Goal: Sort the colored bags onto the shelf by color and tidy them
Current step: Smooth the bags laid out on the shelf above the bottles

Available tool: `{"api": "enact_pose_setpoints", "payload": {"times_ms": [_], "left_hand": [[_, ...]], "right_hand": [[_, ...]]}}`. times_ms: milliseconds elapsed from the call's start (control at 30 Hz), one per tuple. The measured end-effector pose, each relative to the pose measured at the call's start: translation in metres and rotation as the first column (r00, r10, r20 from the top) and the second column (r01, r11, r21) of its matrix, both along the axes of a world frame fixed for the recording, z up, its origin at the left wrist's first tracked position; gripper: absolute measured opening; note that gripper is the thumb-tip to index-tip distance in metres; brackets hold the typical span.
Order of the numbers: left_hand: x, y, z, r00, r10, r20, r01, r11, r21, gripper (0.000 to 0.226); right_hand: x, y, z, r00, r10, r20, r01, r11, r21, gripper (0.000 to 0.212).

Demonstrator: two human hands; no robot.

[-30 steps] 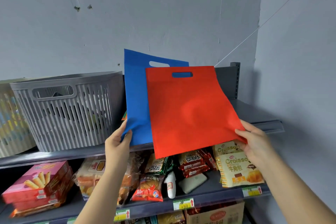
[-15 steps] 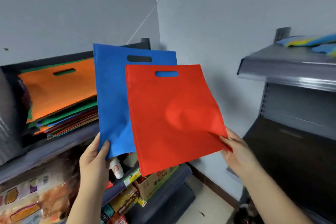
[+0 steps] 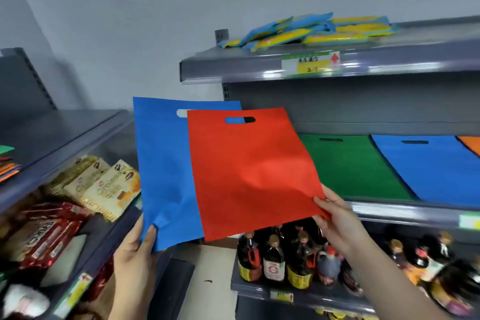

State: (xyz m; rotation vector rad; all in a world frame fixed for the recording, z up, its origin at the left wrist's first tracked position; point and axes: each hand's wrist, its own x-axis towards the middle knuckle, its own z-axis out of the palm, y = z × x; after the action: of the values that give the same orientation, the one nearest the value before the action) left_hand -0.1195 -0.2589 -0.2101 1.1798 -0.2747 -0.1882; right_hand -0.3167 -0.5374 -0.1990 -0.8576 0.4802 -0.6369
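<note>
Now the left hand (image 3: 135,254) pinches the lower corner of a blue bag (image 3: 163,163), and the right hand (image 3: 335,218) pinches the lower right corner of a red bag (image 3: 249,171). Both bags hang upright before the shelf (image 3: 389,209), where a green bag (image 3: 348,166) and another blue one (image 3: 428,166) lie flat.
</note>
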Motion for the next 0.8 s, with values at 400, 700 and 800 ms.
{"api": "enact_pose_setpoints", "payload": {"times_ms": [400, 700, 800], "left_hand": [[-0.083, -0.122, 0.014, 0.963, -0.263, 0.052, 0.260, 0.964, 0.059, 0.040], [-0.204, -0.227, 0.010, 0.926, -0.373, 0.059, 0.369, 0.926, 0.078, 0.041], [-0.241, -0.260, 0.011, 0.912, -0.404, 0.071, 0.398, 0.913, 0.090, 0.043]], "right_hand": [[-0.155, -0.065, 0.009, 0.964, -0.261, 0.055, 0.261, 0.965, -0.006, 0.035], [-0.296, -0.125, 0.012, 0.900, -0.433, 0.054, 0.433, 0.901, 0.001, 0.036], [-0.340, -0.148, 0.014, 0.862, -0.502, 0.077, 0.504, 0.864, -0.006, 0.034]]}}
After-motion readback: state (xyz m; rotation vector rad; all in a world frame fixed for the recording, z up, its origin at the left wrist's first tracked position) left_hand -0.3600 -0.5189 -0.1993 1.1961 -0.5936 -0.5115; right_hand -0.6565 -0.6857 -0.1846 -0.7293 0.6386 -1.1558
